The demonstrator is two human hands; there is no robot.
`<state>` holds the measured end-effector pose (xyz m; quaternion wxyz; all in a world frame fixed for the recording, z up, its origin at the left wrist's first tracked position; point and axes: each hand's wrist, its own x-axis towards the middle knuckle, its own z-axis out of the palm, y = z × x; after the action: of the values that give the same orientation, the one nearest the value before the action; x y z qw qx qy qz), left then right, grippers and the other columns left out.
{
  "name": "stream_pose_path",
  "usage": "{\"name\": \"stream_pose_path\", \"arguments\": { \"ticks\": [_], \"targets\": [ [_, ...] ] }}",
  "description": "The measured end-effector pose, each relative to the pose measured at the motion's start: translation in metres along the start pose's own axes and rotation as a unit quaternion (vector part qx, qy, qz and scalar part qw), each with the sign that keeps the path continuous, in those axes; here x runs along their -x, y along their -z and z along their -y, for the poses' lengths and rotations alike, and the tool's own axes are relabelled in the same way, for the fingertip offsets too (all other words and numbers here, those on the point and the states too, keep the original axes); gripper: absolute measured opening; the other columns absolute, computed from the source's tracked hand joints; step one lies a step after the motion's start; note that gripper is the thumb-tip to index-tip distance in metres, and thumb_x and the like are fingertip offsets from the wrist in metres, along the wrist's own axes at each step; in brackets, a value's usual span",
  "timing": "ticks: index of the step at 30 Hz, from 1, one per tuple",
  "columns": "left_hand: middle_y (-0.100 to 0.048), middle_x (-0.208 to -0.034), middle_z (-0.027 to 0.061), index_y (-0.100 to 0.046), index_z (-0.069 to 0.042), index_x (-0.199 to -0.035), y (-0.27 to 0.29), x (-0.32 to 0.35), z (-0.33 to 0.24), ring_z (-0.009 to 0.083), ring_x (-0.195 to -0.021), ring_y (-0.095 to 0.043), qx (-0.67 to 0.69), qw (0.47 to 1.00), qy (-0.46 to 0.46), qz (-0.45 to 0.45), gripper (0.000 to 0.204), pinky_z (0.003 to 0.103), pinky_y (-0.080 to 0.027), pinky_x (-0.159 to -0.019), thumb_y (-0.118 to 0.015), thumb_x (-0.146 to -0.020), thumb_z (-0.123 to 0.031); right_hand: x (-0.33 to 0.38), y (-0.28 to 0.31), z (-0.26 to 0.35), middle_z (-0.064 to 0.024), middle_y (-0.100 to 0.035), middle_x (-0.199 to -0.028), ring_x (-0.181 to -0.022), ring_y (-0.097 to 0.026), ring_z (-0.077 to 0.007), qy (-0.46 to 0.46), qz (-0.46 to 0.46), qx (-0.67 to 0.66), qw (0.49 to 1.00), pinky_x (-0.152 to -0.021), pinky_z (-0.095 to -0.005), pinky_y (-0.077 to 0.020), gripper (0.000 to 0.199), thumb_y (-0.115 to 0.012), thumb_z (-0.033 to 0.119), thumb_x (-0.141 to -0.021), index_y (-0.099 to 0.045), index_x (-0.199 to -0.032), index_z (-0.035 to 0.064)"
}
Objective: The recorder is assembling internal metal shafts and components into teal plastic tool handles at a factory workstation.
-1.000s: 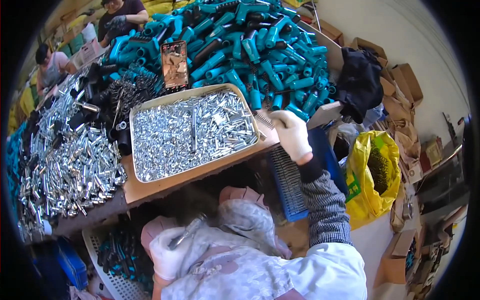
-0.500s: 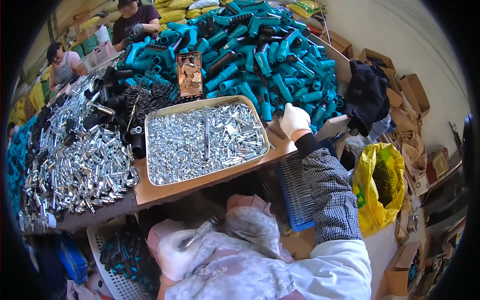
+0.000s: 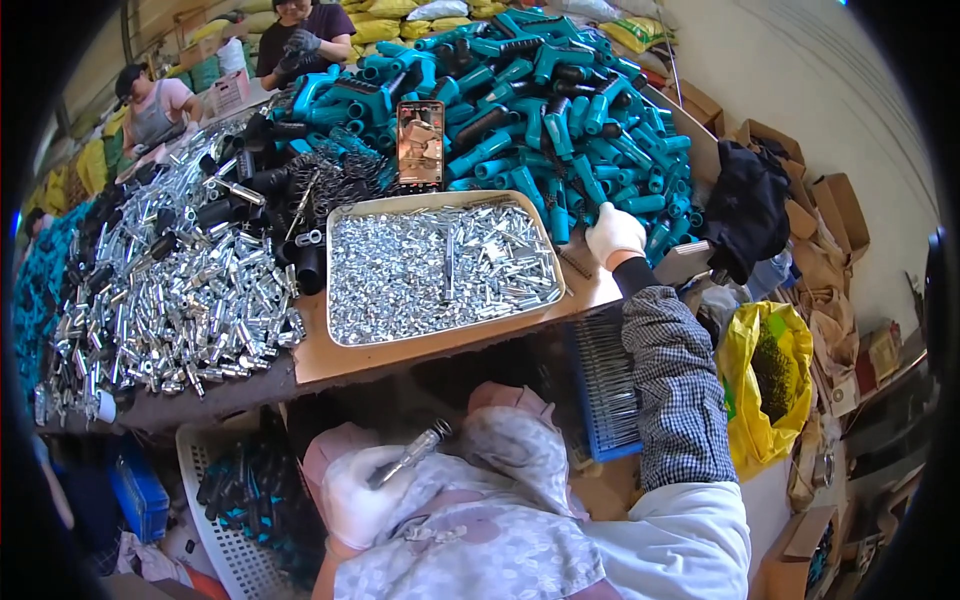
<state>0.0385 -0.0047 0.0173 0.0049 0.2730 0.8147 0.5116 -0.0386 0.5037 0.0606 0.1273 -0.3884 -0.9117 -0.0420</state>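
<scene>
My left hand (image 3: 368, 500), in a white glove, rests over my lap. It is closed around a shiny metal cylindrical part (image 3: 408, 458) with a coil-like ring at its upper end. Stretched out over the far right of the table, my right hand (image 3: 615, 237) is also white-gloved. Its fingers are curled at the lower edge of a heap of teal plastic tool housings (image 3: 560, 130), touching the end of one; whatever they grip is hidden. A dark coil spring (image 3: 575, 263) lies beside this hand. Left of it stands a cream tray (image 3: 440, 338) full of small metal pieces.
A phone (image 3: 420, 145) leans upright behind the tray. Metal cylinders (image 3: 190, 310) are heaped at left. A blue crate of springs (image 3: 606, 385) and a yellow bag (image 3: 765, 385) stand at right, a white basket (image 3: 235, 560) below left. Two people work across the table.
The whole view has shifted, so the table sits farther right. My left hand still holds the metal part, now turned slightly. My right hand stays by the housings.
</scene>
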Motion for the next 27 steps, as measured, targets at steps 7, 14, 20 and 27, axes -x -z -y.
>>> {"name": "stream_pose_path", "arguments": {
  "ticks": [7, 14, 20, 27],
  "targets": [
    [-0.073, -0.084, 0.0153, -0.076, -0.004, -0.093, 0.003, 0.003, -0.004, 0.033, -0.076, -0.07, 0.005, 1.0, 0.022, 0.015, 0.024, 0.039, -0.054, -0.07, -0.082, -0.073, -0.015, -0.011, 0.057, -0.024, -0.0225, -0.071, -0.107, -0.1, -0.069, -0.0399, 0.026, -0.132, -0.112, 0.985, -0.09, -0.0469, -0.0545, 0.042, -0.068, 0.032, -0.078, -0.069, -0.108, 0.0031],
    [-0.073, -0.085, 0.0163, -0.076, -0.003, -0.093, 0.003, 0.003, -0.003, 0.0326, -0.077, -0.071, 0.006, 0.999, 0.038, 0.01, 0.023, 0.039, -0.055, -0.071, -0.082, -0.073, -0.014, 0.004, 0.038, -0.044, -0.0224, -0.073, -0.089, -0.087, -0.071, -0.0365, 0.027, -0.019, -0.263, 0.964, -0.081, -0.0415, -0.0546, 0.048, -0.073, 0.04, -0.069, -0.073, -0.094, -0.0003],
    [-0.073, -0.085, 0.0165, -0.076, -0.003, -0.095, -0.001, -0.004, -0.011, 0.0325, -0.076, -0.071, 0.016, 0.999, 0.037, 0.029, 0.026, 0.038, -0.054, -0.071, -0.082, -0.074, -0.017, 0.038, -0.008, -0.039, -0.0224, -0.07, -0.089, -0.087, -0.068, -0.041, 0.07, -0.016, -0.278, 0.958, -0.077, -0.046, -0.0527, 0.036, -0.072, 0.033, -0.078, -0.067, -0.096, 0.0029],
    [-0.074, -0.092, 0.0154, -0.075, -0.003, -0.101, 0.004, -0.01, -0.012, 0.029, -0.081, -0.073, 0.019, 0.998, 0.067, 0.009, 0.027, 0.035, -0.056, -0.075, -0.081, -0.077, -0.014, 0.153, 0.056, 0.004, -0.0011, -0.061, -0.088, -0.065, -0.054, -0.006, 0.118, 0.118, -0.687, 0.707, -0.054, -0.0195, -0.041, 0.053, -0.046, 0.044, -0.105, -0.052, -0.138, 0.0026]
  ]
}}
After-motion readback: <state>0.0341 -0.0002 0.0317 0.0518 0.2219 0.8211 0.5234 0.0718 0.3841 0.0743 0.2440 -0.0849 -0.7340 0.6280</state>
